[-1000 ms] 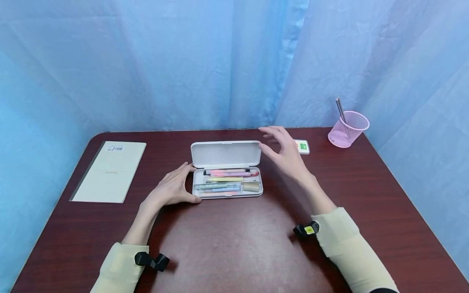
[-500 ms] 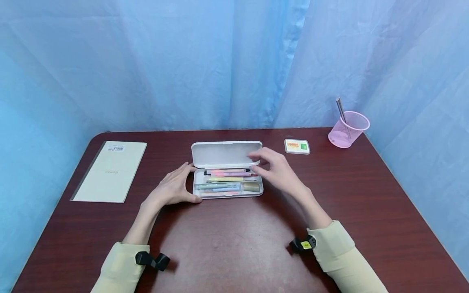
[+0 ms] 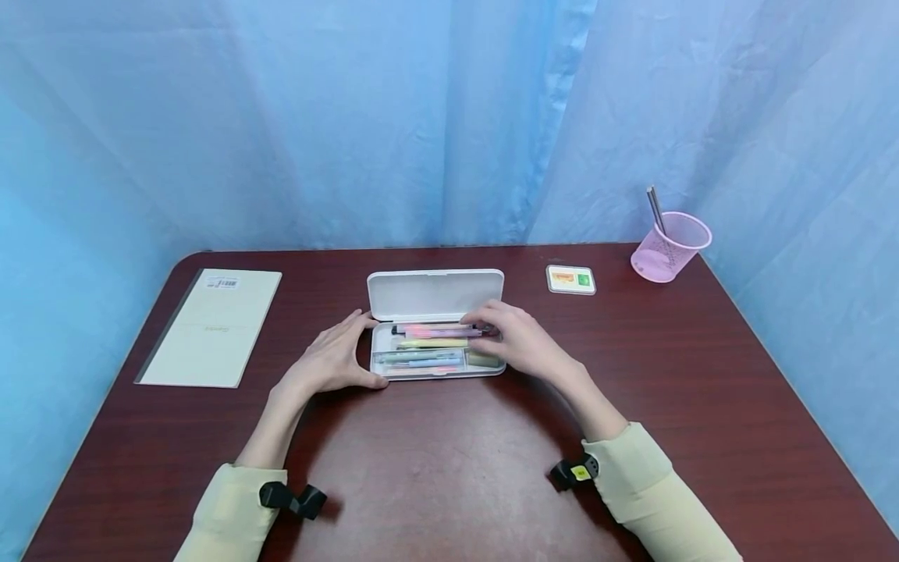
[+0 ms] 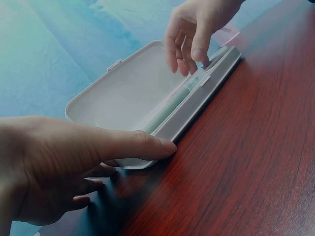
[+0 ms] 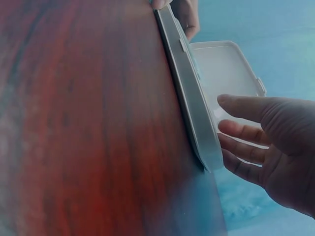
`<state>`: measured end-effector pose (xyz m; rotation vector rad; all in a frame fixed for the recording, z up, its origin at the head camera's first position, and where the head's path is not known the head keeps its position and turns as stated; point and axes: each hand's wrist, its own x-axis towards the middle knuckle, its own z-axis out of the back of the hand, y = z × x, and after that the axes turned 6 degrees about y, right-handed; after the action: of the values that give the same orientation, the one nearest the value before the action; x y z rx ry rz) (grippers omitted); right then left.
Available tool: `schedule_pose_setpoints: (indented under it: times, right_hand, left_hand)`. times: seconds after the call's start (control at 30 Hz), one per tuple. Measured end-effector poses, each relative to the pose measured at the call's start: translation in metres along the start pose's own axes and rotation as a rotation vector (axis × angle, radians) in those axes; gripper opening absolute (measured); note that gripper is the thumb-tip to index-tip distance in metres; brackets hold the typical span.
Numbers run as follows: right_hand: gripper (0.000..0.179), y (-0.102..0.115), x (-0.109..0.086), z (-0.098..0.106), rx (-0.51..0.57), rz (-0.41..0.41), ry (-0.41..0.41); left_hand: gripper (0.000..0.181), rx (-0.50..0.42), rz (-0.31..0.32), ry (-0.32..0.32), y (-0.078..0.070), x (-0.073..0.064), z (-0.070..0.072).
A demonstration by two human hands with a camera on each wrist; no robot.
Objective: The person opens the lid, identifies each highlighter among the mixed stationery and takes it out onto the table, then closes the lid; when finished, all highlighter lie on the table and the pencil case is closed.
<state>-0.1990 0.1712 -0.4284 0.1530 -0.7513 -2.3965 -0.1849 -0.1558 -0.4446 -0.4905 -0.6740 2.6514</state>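
A white pencil case [image 3: 428, 293] lies with its lid raised near the middle of the table. Pink, purple [image 3: 444, 333], yellow [image 3: 434, 343] and blue pens lie inside, along with a beige block at the right end, partly hidden by the right hand. At the case's left end my left hand [image 3: 326, 359] holds it, thumb at the front corner and fingers at the back. My right hand [image 3: 523, 343] is over the case's right end, fingers spread above the pens. In the right wrist view, nothing shows between the right thumb and fingers [image 5: 243, 150].
A cream notebook [image 3: 218, 336] with a dark spine lies at left. Behind the right hand is a small flat white case [image 3: 570, 279] with orange and green marks. A pink mesh pen cup [image 3: 660, 257] with grey sticks stands at the far right, before blue curtains [image 3: 351, 117].
My right hand has moved left and down from beside the raised lid to over the pens, uncovering the small flat case. The left hand stays on the pencil case.
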Motion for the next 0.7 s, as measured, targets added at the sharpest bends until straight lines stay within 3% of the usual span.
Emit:
schedule_pose_setpoints:
  times: [0.7]
  right_hand:
    - [0.023, 0.0018, 0.0009, -0.0065, -0.108, 0.011, -0.009]
  left_hand:
    - [0.098, -0.002, 0.007, 0.002, -0.0007, -0.0001, 0.0005]
